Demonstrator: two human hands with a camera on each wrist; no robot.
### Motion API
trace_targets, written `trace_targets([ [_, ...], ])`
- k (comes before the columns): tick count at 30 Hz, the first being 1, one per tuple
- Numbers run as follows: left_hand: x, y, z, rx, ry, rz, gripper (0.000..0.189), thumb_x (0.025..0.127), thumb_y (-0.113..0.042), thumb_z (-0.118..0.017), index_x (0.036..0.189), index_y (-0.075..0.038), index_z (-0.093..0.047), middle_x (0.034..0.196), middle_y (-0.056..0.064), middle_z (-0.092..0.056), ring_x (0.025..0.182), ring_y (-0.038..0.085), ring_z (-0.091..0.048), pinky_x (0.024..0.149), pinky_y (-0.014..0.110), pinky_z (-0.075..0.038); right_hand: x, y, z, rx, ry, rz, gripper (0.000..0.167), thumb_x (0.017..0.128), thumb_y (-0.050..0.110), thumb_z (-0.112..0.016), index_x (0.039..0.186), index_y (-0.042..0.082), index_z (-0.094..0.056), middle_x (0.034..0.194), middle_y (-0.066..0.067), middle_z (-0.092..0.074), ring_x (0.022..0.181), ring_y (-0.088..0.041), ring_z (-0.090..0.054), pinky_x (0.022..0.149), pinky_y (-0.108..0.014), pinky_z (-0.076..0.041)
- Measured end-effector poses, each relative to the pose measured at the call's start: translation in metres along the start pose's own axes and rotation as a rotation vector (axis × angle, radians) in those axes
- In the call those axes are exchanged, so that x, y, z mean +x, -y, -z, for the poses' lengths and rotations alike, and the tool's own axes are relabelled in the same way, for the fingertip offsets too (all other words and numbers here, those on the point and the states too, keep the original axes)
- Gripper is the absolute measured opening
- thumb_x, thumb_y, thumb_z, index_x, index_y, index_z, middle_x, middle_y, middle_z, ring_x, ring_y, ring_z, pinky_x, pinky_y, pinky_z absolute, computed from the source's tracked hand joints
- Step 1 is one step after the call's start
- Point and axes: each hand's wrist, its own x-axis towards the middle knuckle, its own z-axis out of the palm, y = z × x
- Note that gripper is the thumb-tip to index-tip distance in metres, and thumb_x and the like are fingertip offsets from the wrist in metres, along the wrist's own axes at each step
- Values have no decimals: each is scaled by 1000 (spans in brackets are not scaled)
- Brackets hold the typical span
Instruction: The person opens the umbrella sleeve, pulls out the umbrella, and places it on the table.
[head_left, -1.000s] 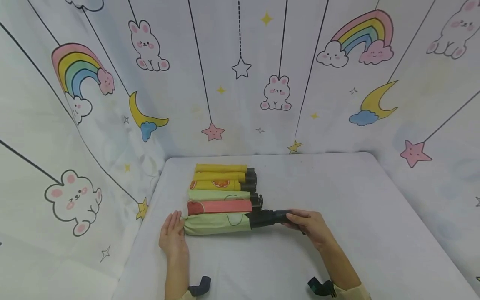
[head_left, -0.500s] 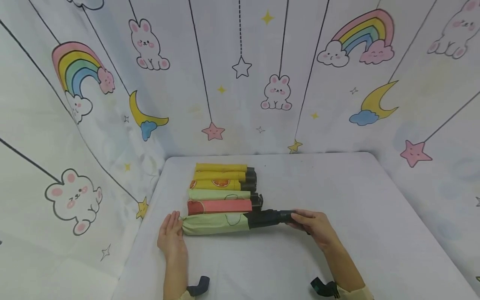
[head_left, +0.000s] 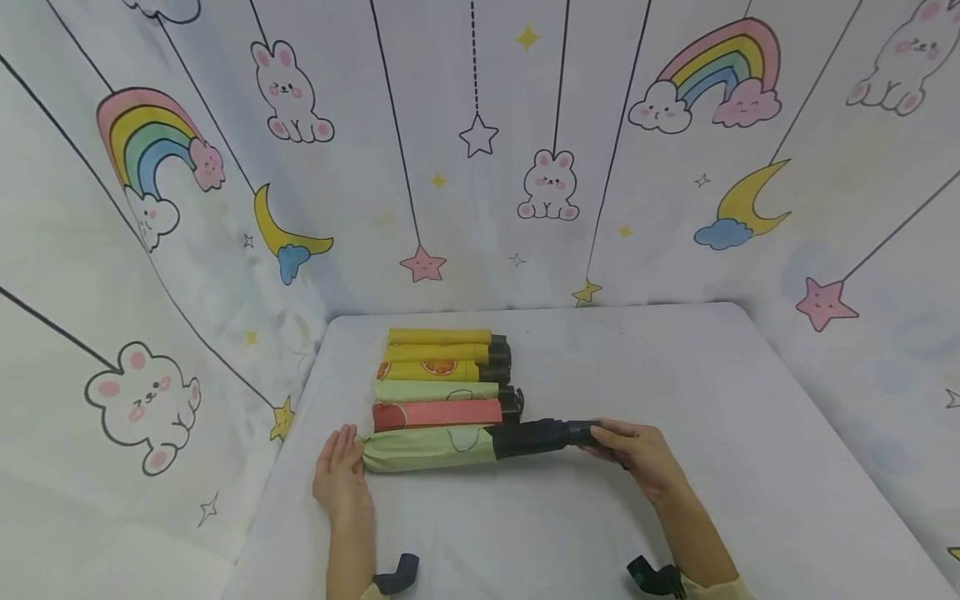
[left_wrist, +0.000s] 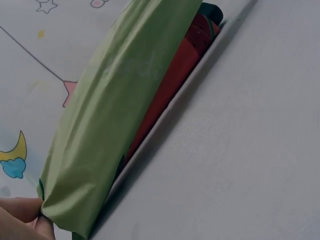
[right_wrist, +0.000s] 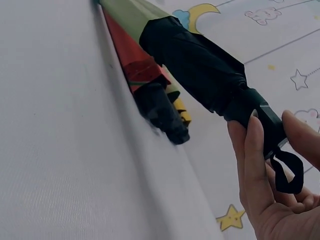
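Where it rises at 12 o'clock, backdrop point(head_left: 480, 225): white cloth printed with rabbits point(head_left: 551, 196) and rainbows point(head_left: 742, 46).
Counter point(head_left: 750, 500): white, running from the backdrop towards 6 o'clock.
Row of folded umbrellas point(head_left: 427, 389): on the counter towards 7 o'clock; three yellow, one pale green, then the red umbrella point(head_left: 446, 412), black ends all at 3 o'clock.
Long green umbrella point(head_left: 427, 448): just at 6 o'clock of the red umbrella, stretched between both hands.
Right hand point(head_left: 637, 458): thumb and fingers pinching its black handle point(head_left: 580, 432), at the 3 o'clock end.
Left hand point(head_left: 342, 475): pinching the green fabric at the 9 o'clock end.
Strap point(right_wrist: 289, 188): black loop hanging from the handle.
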Motion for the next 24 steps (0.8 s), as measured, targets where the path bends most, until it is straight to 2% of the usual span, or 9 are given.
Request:
trace_targets([
  [8,-3,-6,1,-23,10,5,66,97,22,-53,158,3,-36,161,23,-42,143,24,-52,110,26,-49,-6,0,7,4,-22,-4,51,94,12,-79,134,-14,-62,124,-18,-71,104,-27,-76,95,-33,-62],
  [24,-2,-6,3,-18,4,0,66,98,20,-54,159,2,-36,161,21,-42,144,23,-50,109,24,-50,-15,1,30,61,-44,9,39,96,5,-75,131,-10,-66,122,-13,-71,102,-27,-77,94,-34,-62],
])
